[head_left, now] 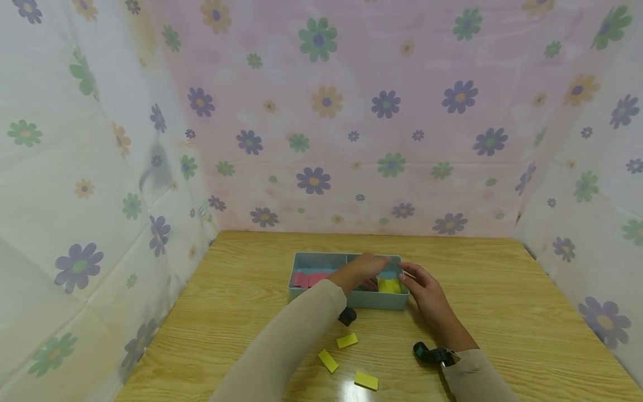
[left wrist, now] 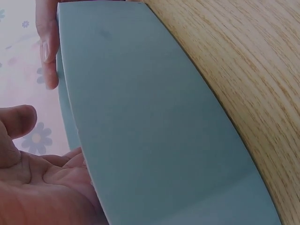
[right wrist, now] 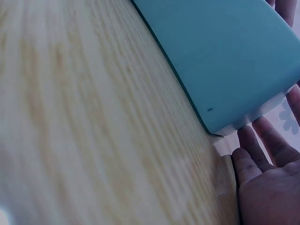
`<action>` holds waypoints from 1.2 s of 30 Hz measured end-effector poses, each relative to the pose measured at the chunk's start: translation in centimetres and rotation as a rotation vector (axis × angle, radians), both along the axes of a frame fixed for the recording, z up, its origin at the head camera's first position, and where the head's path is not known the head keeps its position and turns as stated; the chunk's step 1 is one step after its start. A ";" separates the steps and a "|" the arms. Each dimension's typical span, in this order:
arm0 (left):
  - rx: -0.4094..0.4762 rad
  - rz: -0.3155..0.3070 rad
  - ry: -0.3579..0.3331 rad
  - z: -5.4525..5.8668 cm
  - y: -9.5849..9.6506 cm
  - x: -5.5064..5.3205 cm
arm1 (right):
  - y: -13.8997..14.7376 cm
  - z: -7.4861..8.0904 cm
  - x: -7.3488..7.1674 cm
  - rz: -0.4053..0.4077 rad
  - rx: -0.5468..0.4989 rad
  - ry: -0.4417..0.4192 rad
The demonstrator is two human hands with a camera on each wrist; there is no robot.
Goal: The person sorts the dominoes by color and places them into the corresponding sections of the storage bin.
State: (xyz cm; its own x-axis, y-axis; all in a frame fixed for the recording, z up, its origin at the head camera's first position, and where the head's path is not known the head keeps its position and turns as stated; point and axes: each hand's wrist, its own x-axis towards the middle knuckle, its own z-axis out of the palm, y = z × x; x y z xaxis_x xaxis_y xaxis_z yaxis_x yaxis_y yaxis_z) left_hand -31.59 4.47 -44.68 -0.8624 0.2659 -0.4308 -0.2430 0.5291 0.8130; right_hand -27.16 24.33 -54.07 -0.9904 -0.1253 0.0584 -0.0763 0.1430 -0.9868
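Observation:
A pale blue-green box (head_left: 382, 302) with a divider stands on the table. Pink blocks (head_left: 308, 280) lie in its left compartment, yellow blocks (head_left: 389, 286) in the right one. My left hand (head_left: 363, 269) reaches over the front wall into the right compartment. In the left wrist view the thumb of this left hand (left wrist: 28, 164) stands apart, while the box wall hides the fingertips. At the box's right end is my right hand (head_left: 427, 290), its fingers extended along the end wall. The right wrist view has the right hand's (right wrist: 269, 187) fingertips against that wall.
Three loose yellow blocks (head_left: 366, 381) lie on the wooden table (head_left: 241, 312) in front of the box, near the left forearm. Each wrist wears a black camera (head_left: 427, 354). Flowered cloth (head_left: 351, 139) hangs behind the table and on both sides.

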 end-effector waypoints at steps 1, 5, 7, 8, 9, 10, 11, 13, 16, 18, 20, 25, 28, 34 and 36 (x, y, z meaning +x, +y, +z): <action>0.001 0.002 0.003 -0.1 0.0 -0.1 | 0.0 0.0 0.0 0.000 -0.002 -0.001; -0.027 0.007 0.040 0.0 0.1 -0.1 | 0.0 0.0 0.0 -0.003 0.003 -0.004; -0.029 0.010 0.060 0.4 0.1 0.0 | 0.0 0.0 0.0 -0.005 0.004 -0.003; -0.026 0.010 0.070 0.7 0.1 0.1 | 0.0 0.1 0.0 -0.004 0.002 -0.001; -0.015 0.008 0.078 1.0 0.0 0.2 | 0.0 0.1 0.0 -0.004 0.001 0.000; -0.002 0.000 0.084 1.3 0.0 0.4 | 0.0 0.1 -0.1 -0.005 0.002 0.000; 0.008 -0.012 0.092 1.6 -0.1 0.5 | 0.0 0.1 -0.1 -0.004 0.003 0.001; 0.033 -0.035 0.107 2.1 -0.2 0.9 | 0.1 0.1 -0.1 -0.003 0.006 -0.001; 0.051 -0.073 0.151 2.6 -0.6 1.5 | 0.1 0.1 -0.1 -0.006 0.009 -0.003; 0.061 -0.079 0.178 2.8 -0.9 2.1 | 0.0 0.2 0.0 -0.009 0.004 -0.008; 0.081 -0.082 0.198 2.8 -1.4 2.8 | -0.1 0.1 0.1 -0.010 -0.005 -0.017; 0.157 -0.098 0.247 2.6 -3.5 4.6 | -0.2 0.1 0.1 -0.009 0.007 -0.017; 0.182 -0.125 0.307 2.3 -4.9 5.2 | -0.2 0.2 0.0 -0.022 0.033 -0.001; 0.174 -0.154 0.374 2.0 -7.1 6.6 | 0.0 0.1 0.0 -0.036 0.040 -0.019; 0.162 -0.158 0.403 1.8 -7.7 7.2 | 0.1 0.0 0.0 -0.034 0.044 -0.016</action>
State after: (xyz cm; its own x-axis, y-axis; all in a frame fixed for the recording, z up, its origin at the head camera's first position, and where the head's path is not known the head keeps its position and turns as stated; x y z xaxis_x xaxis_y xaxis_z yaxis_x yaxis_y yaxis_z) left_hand -24.42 -3.22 -42.85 -0.8959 0.4442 -0.0120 0.1827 0.3929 0.9013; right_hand -27.21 24.38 -54.11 -0.9949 -0.0938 0.0374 -0.0546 0.1881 -0.9806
